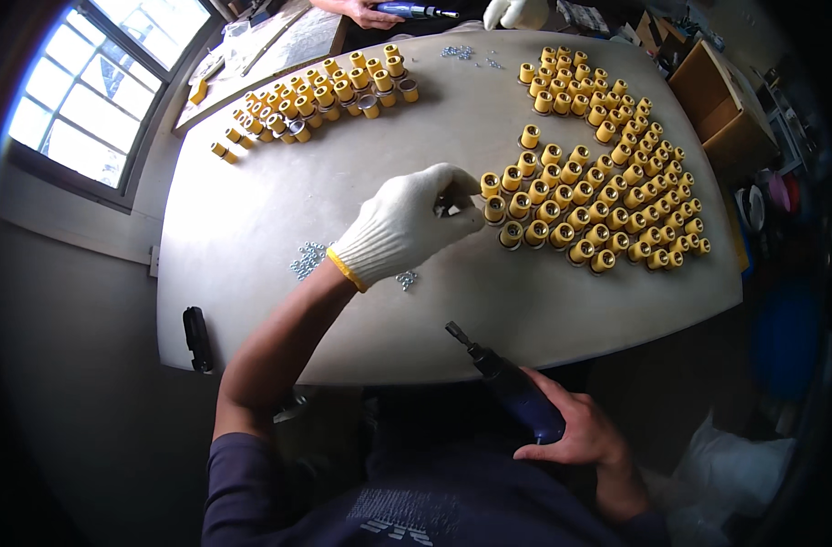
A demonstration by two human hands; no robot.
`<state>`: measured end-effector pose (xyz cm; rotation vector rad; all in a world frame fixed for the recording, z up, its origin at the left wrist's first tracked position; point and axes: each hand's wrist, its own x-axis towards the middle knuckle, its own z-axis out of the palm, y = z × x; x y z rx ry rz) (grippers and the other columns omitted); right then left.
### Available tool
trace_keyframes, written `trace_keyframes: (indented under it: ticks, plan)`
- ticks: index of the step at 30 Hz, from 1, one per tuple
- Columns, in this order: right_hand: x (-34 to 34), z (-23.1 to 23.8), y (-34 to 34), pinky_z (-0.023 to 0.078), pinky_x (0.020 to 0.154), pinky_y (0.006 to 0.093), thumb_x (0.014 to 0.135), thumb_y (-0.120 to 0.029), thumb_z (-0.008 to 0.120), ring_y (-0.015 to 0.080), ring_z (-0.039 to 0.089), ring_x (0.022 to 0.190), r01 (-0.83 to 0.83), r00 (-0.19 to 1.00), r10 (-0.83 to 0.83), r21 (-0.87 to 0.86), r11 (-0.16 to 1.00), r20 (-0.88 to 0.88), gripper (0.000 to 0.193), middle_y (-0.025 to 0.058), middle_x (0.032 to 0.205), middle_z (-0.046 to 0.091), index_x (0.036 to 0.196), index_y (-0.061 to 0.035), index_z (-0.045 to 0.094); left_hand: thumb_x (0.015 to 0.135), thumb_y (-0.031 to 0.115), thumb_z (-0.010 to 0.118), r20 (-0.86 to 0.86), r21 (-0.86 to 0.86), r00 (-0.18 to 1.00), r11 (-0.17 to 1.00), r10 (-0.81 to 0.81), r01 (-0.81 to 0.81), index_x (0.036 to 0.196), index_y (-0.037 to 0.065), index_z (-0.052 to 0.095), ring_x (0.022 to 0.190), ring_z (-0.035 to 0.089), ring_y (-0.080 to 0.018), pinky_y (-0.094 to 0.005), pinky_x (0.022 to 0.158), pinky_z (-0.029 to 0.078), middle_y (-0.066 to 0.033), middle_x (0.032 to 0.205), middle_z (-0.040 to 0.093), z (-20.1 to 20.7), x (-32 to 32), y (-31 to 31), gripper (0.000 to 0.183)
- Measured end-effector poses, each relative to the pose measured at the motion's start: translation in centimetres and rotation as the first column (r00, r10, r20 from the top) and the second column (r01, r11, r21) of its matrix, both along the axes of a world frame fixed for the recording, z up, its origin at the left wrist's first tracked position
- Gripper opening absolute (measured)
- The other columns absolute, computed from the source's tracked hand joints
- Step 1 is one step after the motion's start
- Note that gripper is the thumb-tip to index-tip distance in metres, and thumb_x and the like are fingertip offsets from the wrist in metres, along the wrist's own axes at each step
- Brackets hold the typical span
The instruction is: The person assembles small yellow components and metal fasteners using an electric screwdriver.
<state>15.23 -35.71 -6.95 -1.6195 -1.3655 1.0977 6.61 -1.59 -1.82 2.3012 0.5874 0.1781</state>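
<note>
My left hand (416, 219), in a white knit glove with a yellow cuff, reaches over the table to the left edge of a large group of yellow cylinders. Its fingers are curled in a pinch, right beside a yellow cylinder (491, 185) with a hollow brass-coloured top. Whatever lies between the fingertips is too hidden to make out. My bare right hand (575, 424) is wrapped round a dark blue electric screwdriver (516, 387) near the table's front edge. The tool's socket bit points up and left, apart from the cylinders.
Small silvery nuts lie in a pile (308, 262) and a smaller heap (407, 280) by my left wrist. More yellow cylinders (325, 96) stand far left. Across the table, a co-worker's bare hand (372, 14) holds another screwdriver; a gloved hand (516, 13) is nearby. A cardboard box (708, 105) stands right.
</note>
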Motion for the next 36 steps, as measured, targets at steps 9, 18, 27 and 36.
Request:
trace_keyframes:
  ticks: [9, 18, 27, 36]
  plan:
    - [0.1, -1.9, -0.7, 0.056, 0.078, 0.03, 0.066, -0.04, 0.102, 0.0134, 0.068, 0.082, 0.137, 0.9, -0.167, -0.102, 0.985, -0.402, 0.12, 0.0056, 0.094, 0.07, 0.16, 0.0002, 0.039, 0.097, 0.015, 0.074, 0.036, 0.237, 0.995, 0.967, 0.092, -0.098, 0.107, 0.002, 0.077, 0.075, 0.066, -0.0136, -0.03, 0.073, 0.055, -0.0077, 0.091, 0.072, -1.3, -8.0, 4.2, 0.017]
    - [-0.1, -1.7, 0.3, 0.055, 0.077, 0.0301, 0.066, -0.038, 0.102, 0.0132, 0.066, 0.082, 0.136, 0.887, -0.191, -0.157, 0.978, -0.42, 0.12, 0.0043, 0.092, 0.068, 0.161, -0.002, 0.038, 0.093, 0.021, 0.073, -0.058, 0.503, 0.997, 0.864, 0.052, -0.016, 0.093, 0.011, 0.077, 0.079, 0.07, -0.0301, -0.041, 0.069, 0.055, -0.0087, 0.087, 0.069, -2.8, -6.3, 0.3, 0.011]
    - [-0.2, -1.8, 0.0, 0.055, 0.076, 0.0302, 0.068, -0.038, 0.102, 0.0131, 0.066, 0.081, 0.151, 0.893, -0.191, -0.128, 0.98, -0.407, 0.118, 0.0043, 0.091, 0.068, 0.16, -0.0018, 0.038, 0.089, 0.023, 0.072, -0.167, 0.668, 0.982, 0.742, 0.088, 0.047, 0.086, 0.017, 0.072, 0.09, 0.07, -0.0276, -0.0432, 0.069, 0.056, -0.0045, 0.088, 0.068, -3.1, -6.0, -0.7, 0.007]
    - [-0.6, -0.6, 1.0, 0.057, 0.094, 0.0366, 0.072, -0.038, 0.099, 0.027, 0.073, 0.106, 0.123, 0.983, -0.124, -0.014, 0.992, -0.133, 0.113, 0.0197, 0.123, 0.07, 0.159, 0.0004, 0.038, 0.096, 0.024, 0.068, 0.002, 0.613, 0.997, 0.788, 0.075, -0.06, 0.087, 0.013, 0.069, 0.062, 0.066, -0.0229, -0.0348, 0.059, 0.053, -0.0046, 0.081, 0.068, -2.3, -6.0, 0.3, 0.015]
